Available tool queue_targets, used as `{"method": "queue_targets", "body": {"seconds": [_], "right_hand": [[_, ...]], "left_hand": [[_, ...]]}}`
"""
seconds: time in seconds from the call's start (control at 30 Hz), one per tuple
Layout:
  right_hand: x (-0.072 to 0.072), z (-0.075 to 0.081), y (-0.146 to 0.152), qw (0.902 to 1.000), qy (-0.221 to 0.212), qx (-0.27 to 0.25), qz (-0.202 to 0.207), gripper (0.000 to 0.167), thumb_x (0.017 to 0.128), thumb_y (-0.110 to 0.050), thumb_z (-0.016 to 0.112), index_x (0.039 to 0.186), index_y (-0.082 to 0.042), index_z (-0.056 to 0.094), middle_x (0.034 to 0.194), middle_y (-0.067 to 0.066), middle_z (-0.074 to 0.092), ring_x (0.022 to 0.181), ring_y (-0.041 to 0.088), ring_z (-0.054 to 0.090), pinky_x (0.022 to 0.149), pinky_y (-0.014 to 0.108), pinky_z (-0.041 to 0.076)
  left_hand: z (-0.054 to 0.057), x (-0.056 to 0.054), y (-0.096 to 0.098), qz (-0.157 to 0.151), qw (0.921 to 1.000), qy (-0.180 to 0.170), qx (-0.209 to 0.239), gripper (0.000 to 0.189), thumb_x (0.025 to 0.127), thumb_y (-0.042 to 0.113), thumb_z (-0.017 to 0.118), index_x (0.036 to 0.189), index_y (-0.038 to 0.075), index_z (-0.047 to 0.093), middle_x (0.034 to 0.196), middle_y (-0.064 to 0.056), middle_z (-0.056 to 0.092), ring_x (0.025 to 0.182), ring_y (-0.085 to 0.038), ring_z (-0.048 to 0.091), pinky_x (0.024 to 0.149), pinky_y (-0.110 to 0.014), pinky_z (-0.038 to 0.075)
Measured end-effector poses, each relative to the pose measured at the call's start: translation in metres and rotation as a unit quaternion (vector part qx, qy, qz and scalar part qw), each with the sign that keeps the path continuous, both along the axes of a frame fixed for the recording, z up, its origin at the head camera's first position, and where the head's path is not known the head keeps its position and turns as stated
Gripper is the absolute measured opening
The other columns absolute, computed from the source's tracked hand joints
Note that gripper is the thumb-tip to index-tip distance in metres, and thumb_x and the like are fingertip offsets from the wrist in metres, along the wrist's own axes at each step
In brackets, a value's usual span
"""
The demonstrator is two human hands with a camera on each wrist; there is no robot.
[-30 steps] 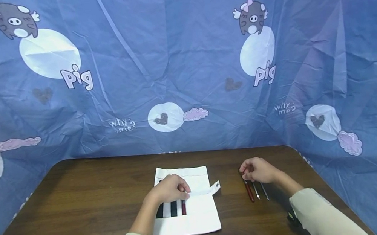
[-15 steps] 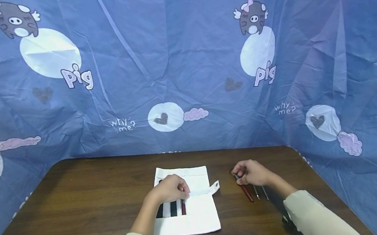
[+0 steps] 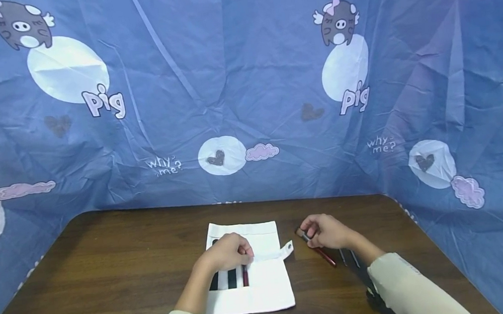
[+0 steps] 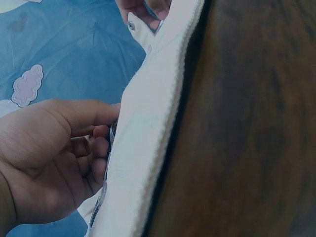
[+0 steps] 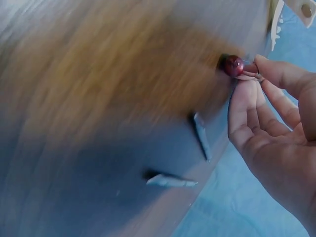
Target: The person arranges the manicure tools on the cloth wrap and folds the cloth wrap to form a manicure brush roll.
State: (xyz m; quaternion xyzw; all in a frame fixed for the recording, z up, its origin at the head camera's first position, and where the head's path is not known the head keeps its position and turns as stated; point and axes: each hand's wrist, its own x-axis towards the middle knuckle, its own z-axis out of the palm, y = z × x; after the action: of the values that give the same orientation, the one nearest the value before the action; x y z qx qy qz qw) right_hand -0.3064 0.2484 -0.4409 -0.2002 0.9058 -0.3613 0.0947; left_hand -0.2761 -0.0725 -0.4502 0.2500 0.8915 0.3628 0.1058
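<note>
A white cloth brush case (image 3: 271,289) lies unfolded on the table, its snap tab (image 3: 287,249) sticking out to the right. My left hand (image 3: 226,252) is over its middle, thumb and fingertips pinching an inner flap. Below that hand, dark strips and a red handle (image 3: 245,276) show in the case's slots. Right of the case, my right hand (image 3: 329,231) pinches a makeup brush (image 3: 325,257) near its ferrule. The brush has a brown tip pointing up-left and a red handle; in the right wrist view its round red handle end (image 5: 233,65) faces the camera.
Two thin metal tools lie on the table under my right forearm: one silver tool (image 5: 201,136) and another silver tool (image 5: 172,181). The brown wooden table (image 3: 108,272) ends at a blue patterned cloth (image 3: 174,109) hanging behind it.
My right hand has moved left toward the case, drawing the brush away from the two metal tools. The left hand has stayed on the case.
</note>
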Motion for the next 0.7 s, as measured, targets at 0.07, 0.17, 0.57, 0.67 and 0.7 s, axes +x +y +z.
{"method": "queue_targets", "body": {"seconds": [0.07,0.17,0.57,0.67,0.7], "right_hand": [[0.000,0.000,-0.003,1.0000,-0.008,-0.004,-0.004,0.037,0.079,0.007,0.076,0.113,0.005,0.063,0.087,0.011,0.063,0.068,0.014,0.059,0.056,0.026,0.048],[-0.001,-0.002,-0.006,0.9998,-0.016,-0.008,-0.006,0.037,0.079,0.007,0.076,0.113,0.004,0.063,0.086,0.010,0.062,0.065,0.014,0.059,0.055,0.027,0.050],[-0.013,0.003,-0.018,0.9996,0.020,0.017,0.003,0.037,0.078,0.005,0.075,0.113,0.000,0.066,0.085,0.005,0.064,0.078,0.016,0.059,0.065,0.028,0.050],[-0.018,0.006,-0.021,0.9998,0.017,0.005,0.003,0.037,0.079,0.005,0.074,0.115,0.000,0.065,0.086,0.006,0.065,0.079,0.016,0.060,0.065,0.029,0.051],[-0.019,0.008,-0.023,0.9999,0.016,0.001,0.003,0.038,0.079,0.005,0.073,0.115,0.000,0.065,0.087,0.006,0.065,0.079,0.016,0.060,0.065,0.029,0.051]], "left_hand": [[0.000,0.001,0.000,0.000,1.0000,-0.001,0.000,0.012,0.090,0.004,0.074,0.081,0.012,0.072,0.073,0.004,0.061,0.073,-0.012,0.054,0.069,-0.032,0.045],[0.001,0.001,0.000,0.002,1.0000,-0.003,0.000,0.012,0.090,0.004,0.074,0.082,0.012,0.072,0.073,0.004,0.061,0.072,-0.012,0.053,0.068,-0.032,0.045],[0.001,0.001,0.000,0.004,0.9999,-0.010,0.009,0.011,0.090,0.003,0.073,0.082,0.011,0.072,0.072,0.003,0.060,0.071,-0.012,0.053,0.067,-0.031,0.044],[0.001,0.001,0.000,0.005,0.9999,-0.011,0.010,0.011,0.090,0.003,0.073,0.082,0.011,0.072,0.072,0.003,0.060,0.071,-0.013,0.052,0.067,-0.031,0.044],[0.001,0.001,0.000,0.005,0.9999,-0.011,0.010,0.011,0.090,0.003,0.073,0.082,0.011,0.072,0.072,0.003,0.060,0.071,-0.013,0.052,0.067,-0.031,0.044]]}}
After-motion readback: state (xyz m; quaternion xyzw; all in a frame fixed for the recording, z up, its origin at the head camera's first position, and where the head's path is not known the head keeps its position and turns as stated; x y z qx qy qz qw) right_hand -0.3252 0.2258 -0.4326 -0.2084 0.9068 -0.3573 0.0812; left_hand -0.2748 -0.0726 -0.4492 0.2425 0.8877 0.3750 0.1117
